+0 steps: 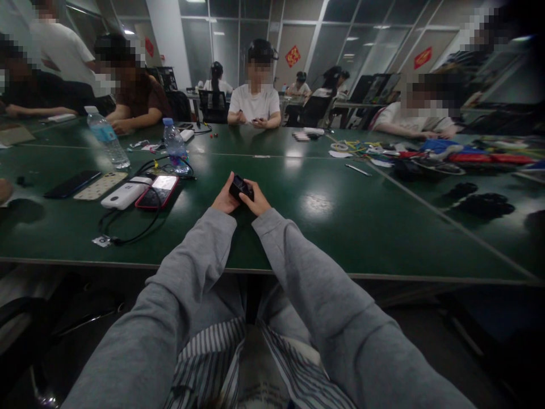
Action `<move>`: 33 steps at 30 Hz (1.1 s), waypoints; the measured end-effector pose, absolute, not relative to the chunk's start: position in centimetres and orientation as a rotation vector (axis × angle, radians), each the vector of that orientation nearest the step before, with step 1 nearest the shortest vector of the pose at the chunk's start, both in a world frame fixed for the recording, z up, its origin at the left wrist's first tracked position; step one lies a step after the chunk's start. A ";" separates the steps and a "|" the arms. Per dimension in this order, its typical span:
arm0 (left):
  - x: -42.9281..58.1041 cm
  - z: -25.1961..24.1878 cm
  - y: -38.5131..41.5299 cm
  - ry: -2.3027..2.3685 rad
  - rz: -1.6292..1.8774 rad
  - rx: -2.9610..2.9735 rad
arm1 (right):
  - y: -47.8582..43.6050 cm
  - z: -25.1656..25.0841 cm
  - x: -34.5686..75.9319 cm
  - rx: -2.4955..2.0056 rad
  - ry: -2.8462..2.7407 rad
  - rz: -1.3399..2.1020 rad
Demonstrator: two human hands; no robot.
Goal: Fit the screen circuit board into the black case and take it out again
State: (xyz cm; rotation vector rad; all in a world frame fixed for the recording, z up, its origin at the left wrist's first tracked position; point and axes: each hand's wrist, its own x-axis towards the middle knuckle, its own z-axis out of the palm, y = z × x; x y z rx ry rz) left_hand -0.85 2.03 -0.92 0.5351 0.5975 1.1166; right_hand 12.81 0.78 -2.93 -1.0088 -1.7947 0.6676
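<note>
Between my two hands is a small black device with a dark screen (240, 186), perhaps a compact camera; its exact kind is hard to make out. My left hand (225, 196) wraps its left side, thumb up along the edge. On the right side, my right hand (259, 199) grips it, with the thumb lying across its front corner. Both wrists rest at the green table (272, 244), in grey sleeves. To the left of my hands lie a phone with a red edge (158, 192) and a white power bank (126, 193), with a black cable (147, 228) looping around them.
Further left are a patterned phone case (100, 186), a dark phone (72, 184) and two water bottles, one tall (108, 139), one shorter (175, 147). A pen (358, 170) and tangled cables (383, 150) lie to the right. A person (254, 102) sits opposite; others sit around the table.
</note>
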 end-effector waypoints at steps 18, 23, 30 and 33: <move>-0.9 0.7 0.1 0.452 1.091 0.635 | 1.8 -1.7 13.9 -1.081 -1.164 1.497; -1.0 0.5 0.3 0.440 1.074 0.646 | 1.4 -1.1 14.2 -1.050 -1.191 1.568; -1.1 0.7 0.3 0.471 1.057 0.693 | 0.4 -0.5 13.8 -0.963 -1.151 1.605; -1.1 0.9 0.3 0.473 1.053 0.720 | 0.3 -0.5 13.6 -0.921 -1.132 1.583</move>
